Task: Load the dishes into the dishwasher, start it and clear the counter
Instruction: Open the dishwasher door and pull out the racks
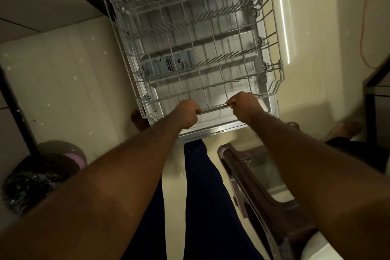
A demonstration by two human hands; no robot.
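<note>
Both hands, left [187, 113] and right [244, 106], grip front bar of empty wire rack [200, 53] over open dishwasher door [211, 131].

The one camera rides on the person's head, tilted steeply down. Its wide, close view spans the dishwasher rack [195, 49] and the floor [63, 69] around.

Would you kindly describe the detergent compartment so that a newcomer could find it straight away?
Start at the open dishwasher door, lying flat beneath the pulled-out wire rack. Through the wires, left of centre, sits the detergent compartment: a bluish-grey rectangular box, the only coloured plastic block on the plain steel lining.
</note>
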